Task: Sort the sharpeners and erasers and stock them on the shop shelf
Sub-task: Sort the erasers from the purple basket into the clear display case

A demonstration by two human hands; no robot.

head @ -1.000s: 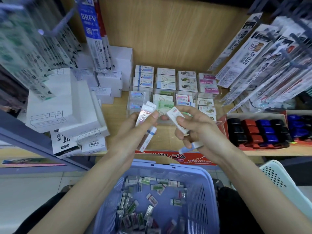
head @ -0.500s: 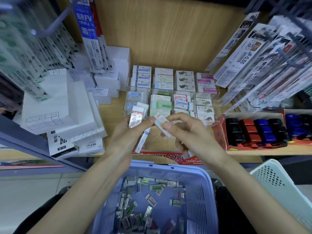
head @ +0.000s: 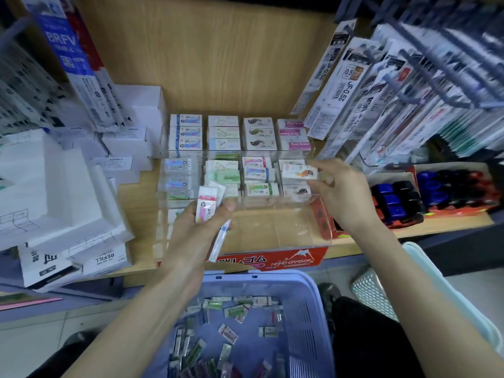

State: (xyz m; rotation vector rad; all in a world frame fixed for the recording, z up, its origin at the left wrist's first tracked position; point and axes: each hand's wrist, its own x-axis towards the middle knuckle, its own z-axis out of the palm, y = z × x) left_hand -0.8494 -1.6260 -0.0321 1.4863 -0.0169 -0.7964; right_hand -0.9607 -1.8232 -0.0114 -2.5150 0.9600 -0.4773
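My left hand (head: pixel 199 230) grips several wrapped erasers (head: pixel 208 203), fanned upward in front of the clear display case (head: pixel 272 214). A white eraser with an orange fish print (head: pixel 299 171) is pinched in my right hand (head: pixel 341 195), over the rightmost compartment of the case. Rows of boxed erasers (head: pixel 223 135) fill the back of the case. Below, a blue basket (head: pixel 308 309) holds several loose wrapped erasers (head: pixel 227 334).
White refill boxes (head: pixel 54 192) are stacked at the left of the wooden shelf (head: pixel 136 200). A red tray of black, blue and red items (head: pixel 395 203) sits at the right. Hanging packs (head: pixel 409 91) crowd the upper right and left. A white basket (head: pixel 436 296) stands at lower right.
My right hand has moved away from the left hand, up and to the right, carrying one eraser to the case's right side. The left hand stayed with its bundle.
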